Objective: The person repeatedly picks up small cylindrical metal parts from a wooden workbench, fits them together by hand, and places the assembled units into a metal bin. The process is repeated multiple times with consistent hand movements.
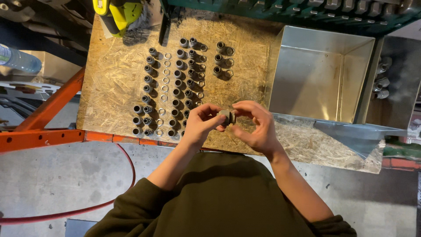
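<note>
While both hands, left hand (202,120) and right hand (255,123), pinch one small grey fitting (227,116) at frame centre, joining seems underway; next needs careful twisting.

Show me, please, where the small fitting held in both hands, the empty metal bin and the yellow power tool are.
small fitting (227,116), head view, its dark body between the fingertips.
empty metal bin (280,66), head view, its left wall.
yellow power tool (125,12), head view, its yellow housing.

Dark grey fittings (177,79); tan flecked board (118,74); orange frame (48,109); silver bin (320,74).
</note>
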